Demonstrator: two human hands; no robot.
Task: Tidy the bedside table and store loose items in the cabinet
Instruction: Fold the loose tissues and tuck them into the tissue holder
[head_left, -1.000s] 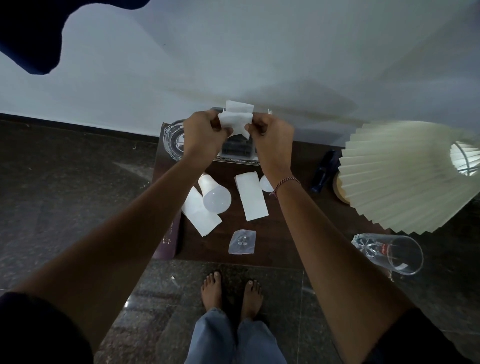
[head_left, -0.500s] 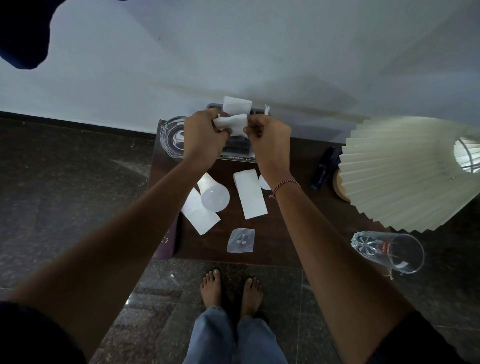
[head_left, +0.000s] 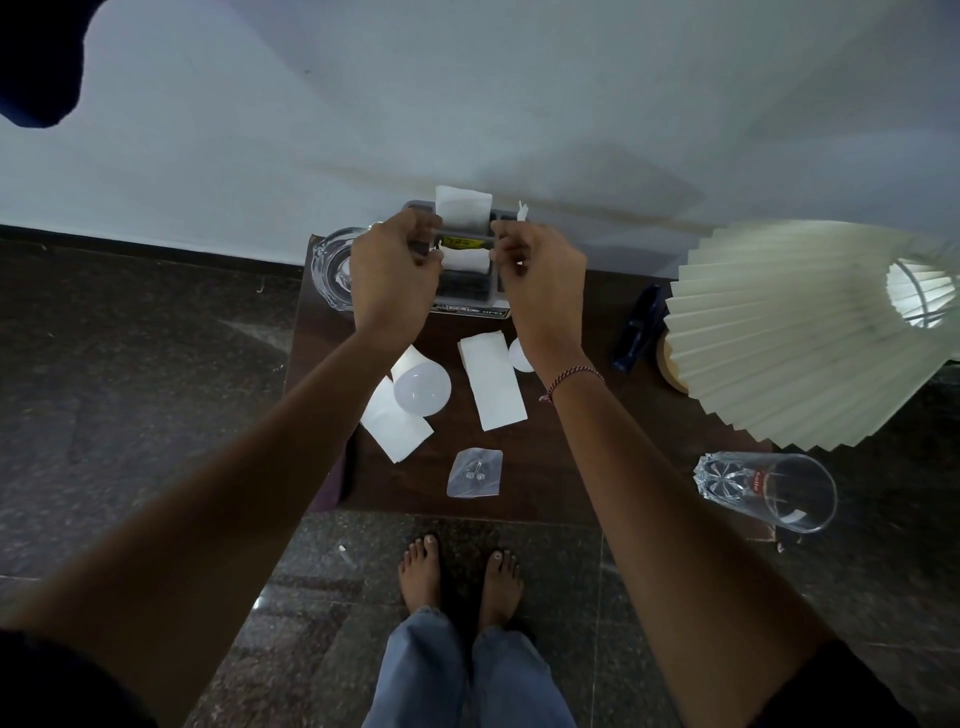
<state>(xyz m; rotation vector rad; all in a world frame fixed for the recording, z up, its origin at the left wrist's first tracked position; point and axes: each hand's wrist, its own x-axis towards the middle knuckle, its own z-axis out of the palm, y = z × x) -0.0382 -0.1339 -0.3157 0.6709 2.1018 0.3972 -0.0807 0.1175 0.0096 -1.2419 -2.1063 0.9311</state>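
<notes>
Above the far part of the dark wooden bedside table (head_left: 566, 467), my left hand (head_left: 392, 275) and my right hand (head_left: 540, 275) each pinch one end of a small folded white tissue (head_left: 466, 261). Below them stands a grey organiser tray (head_left: 467, 296), from which another white tissue (head_left: 462, 210) sticks up. On the tabletop lie a white bulb (head_left: 422, 387) on a folded tissue (head_left: 396, 426), a second folded tissue (head_left: 493, 379), a small clear plastic bag (head_left: 475, 474) and a white round thing (head_left: 519, 354) half hidden by my right wrist.
A glass ashtray (head_left: 332, 267) sits at the table's far left corner. A dark blue stapler-like object (head_left: 638, 330) lies at the right, beside a pleated white lampshade (head_left: 800, 332). A drinking glass (head_left: 766, 491) lies on its side at the front right. My bare feet (head_left: 460, 577) stand on the granite floor.
My hands have moved apart a little and lowered toward the tray, stretching the small tissue between them into a flatter folded strip.
</notes>
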